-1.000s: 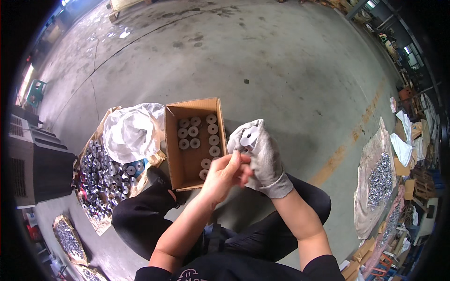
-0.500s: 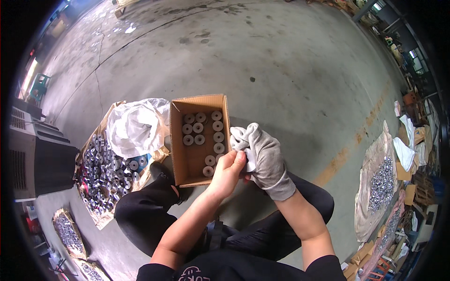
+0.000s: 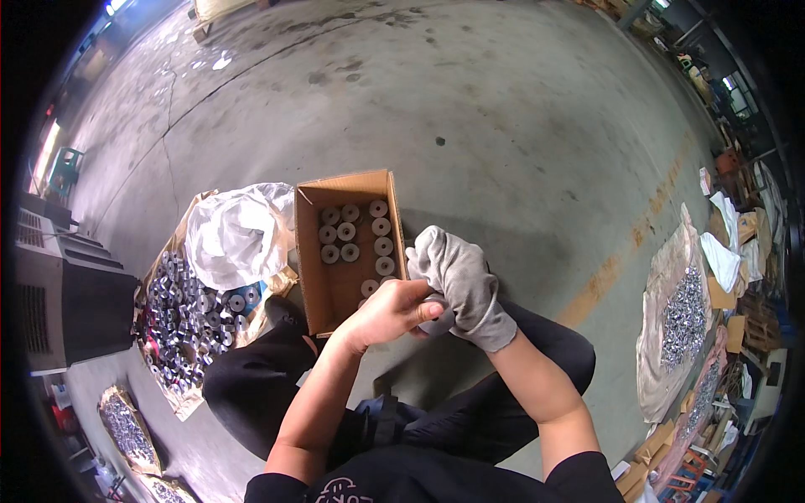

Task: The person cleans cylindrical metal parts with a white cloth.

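My bare left hand [image 3: 392,313] is closed on a grey round metal piece [image 3: 438,324], with the thumb along its upper edge. On my right hand [image 3: 457,281] is a loose grey cloth glove. Its fingers are bent around the far side of the same piece, partly hidden by the glove's folds. Both hands are near the front right corner of an open cardboard box [image 3: 335,289], above my lap. Inside the box, several flat round metal pieces with centre holes [image 3: 346,230] stand in rows. My left hand hides part of the front row.
Left of the box, many loose metal pieces [image 3: 180,314] lie on a sheet beside a crumpled white plastic bag [image 3: 239,239]. A grey machine-like cabinet [image 3: 88,310] stands at the far left. On the right, small metal parts [image 3: 685,323] cover another sheet [image 3: 654,360].
Both hands have come closer to my body with the metal piece. It has turned, so more of its round face shows. The whole view has shifted slightly.
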The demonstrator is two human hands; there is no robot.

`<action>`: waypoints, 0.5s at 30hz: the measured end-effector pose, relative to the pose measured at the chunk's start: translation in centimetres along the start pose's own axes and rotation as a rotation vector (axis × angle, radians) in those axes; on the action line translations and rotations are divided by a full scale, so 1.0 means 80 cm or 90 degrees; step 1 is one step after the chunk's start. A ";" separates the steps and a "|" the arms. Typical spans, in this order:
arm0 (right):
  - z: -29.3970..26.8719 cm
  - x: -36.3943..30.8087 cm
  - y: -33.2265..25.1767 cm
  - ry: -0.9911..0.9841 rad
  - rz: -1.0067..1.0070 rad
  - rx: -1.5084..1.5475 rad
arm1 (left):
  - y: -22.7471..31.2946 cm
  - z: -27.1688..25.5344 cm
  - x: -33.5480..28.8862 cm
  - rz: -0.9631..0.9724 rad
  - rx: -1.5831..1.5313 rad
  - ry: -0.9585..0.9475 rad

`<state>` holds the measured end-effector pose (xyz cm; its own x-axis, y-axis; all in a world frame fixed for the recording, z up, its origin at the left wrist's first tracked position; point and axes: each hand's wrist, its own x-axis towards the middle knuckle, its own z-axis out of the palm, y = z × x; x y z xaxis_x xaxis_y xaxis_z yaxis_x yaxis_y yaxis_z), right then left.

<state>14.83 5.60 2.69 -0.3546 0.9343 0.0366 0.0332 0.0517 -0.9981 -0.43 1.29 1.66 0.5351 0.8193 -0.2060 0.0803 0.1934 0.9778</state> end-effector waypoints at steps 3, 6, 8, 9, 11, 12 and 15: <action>-0.003 0.006 -0.001 -0.053 -0.092 -0.100 | 0.006 0.009 -0.005 0.008 -0.161 0.068; -0.001 0.004 -0.014 -0.015 0.003 -0.182 | 0.003 0.003 -0.001 -0.004 -0.340 0.163; 0.002 0.009 0.000 -0.025 -0.179 -0.318 | 0.001 0.001 -0.001 0.021 -0.311 0.203; 0.006 0.009 0.003 -0.030 -0.269 -0.383 | 0.003 0.004 0.000 0.042 -0.072 0.310; 0.010 0.001 0.001 -0.030 -0.007 -0.121 | 0.013 0.015 0.002 0.048 0.214 0.461; 0.014 0.002 0.001 -0.055 0.092 -0.041 | 0.009 0.017 0.003 0.124 0.336 0.492; 0.020 0.002 0.022 -0.121 0.098 -0.138 | 0.007 0.026 0.009 0.215 0.389 0.538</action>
<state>13.31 5.25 0.83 -0.4971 0.8556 -0.1440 0.2911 0.0082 -0.9567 1.79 0.87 2.12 -0.1227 0.9306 0.3447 0.5658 -0.2198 0.7947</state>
